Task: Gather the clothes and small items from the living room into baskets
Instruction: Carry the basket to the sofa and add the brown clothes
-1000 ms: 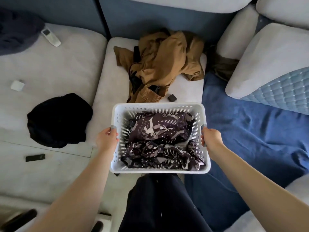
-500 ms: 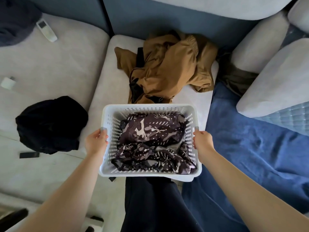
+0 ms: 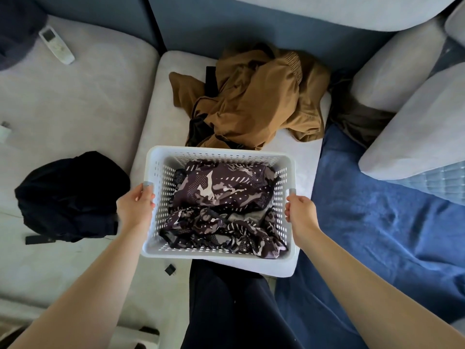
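Holding a basket (image 3: 289,172) over grey sofa cushions (image 3: 75,102).

Home living room: sofa (image 3: 75,102), cushions (image 3: 415,127), strewn clothes (image 3: 256,102).

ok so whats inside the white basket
Inside the white basket, a crumpled dark patterned garment with a grey piece showing through. The cloth covers the basket floor, so anything underneath is hidden.
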The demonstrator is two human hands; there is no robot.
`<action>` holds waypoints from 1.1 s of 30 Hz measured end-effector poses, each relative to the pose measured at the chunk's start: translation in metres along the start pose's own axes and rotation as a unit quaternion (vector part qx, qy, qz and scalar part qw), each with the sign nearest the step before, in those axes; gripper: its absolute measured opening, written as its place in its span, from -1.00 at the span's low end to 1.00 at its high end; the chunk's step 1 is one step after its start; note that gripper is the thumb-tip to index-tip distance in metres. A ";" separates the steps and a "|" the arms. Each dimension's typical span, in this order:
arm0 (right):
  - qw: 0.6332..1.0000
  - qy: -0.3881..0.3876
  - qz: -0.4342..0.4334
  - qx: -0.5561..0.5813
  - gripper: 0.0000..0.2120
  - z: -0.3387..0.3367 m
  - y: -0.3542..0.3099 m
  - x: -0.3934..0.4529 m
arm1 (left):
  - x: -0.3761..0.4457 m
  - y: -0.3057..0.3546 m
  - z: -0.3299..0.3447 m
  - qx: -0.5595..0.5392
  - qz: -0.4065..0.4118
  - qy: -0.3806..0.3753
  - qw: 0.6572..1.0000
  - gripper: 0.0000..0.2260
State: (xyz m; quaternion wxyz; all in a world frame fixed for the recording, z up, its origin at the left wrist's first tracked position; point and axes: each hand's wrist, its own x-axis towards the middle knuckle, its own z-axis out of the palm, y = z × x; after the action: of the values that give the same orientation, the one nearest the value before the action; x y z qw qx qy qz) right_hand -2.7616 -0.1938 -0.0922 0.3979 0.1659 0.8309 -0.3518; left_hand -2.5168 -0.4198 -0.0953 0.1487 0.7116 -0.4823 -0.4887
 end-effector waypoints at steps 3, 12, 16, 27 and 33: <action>1.000 -0.007 0.021 0.004 -0.69 0.005 0.002 0.000 | 0.005 -0.003 -0.002 0.017 -0.011 -0.009 1.000 -0.80; 0.997 -0.007 0.003 -0.075 -0.80 -0.014 -0.013 0.000 | -0.002 0.016 -0.007 0.083 -0.053 -0.016 0.995 -0.80; 0.996 0.029 -0.037 -0.070 -0.59 -0.025 -0.055 0.011 | 0.012 0.053 0.003 0.110 0.018 -0.011 0.994 -0.90; 0.959 0.041 -0.188 -0.208 -0.19 0.013 -0.180 0.080 | 0.094 0.139 0.104 0.233 0.140 -0.170 0.947 -0.41; 0.911 0.059 -0.207 -0.352 0.17 0.050 -0.212 0.137 | 0.128 0.138 0.160 0.412 0.162 -0.265 0.857 0.14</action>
State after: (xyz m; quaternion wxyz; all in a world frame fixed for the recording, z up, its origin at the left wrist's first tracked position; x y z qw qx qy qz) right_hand -2.9380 -0.3787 -0.1242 0.2993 -0.1399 0.9385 -0.1007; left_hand -2.7185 -0.5523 -0.1487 -0.2145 0.4630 -0.7692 -0.3847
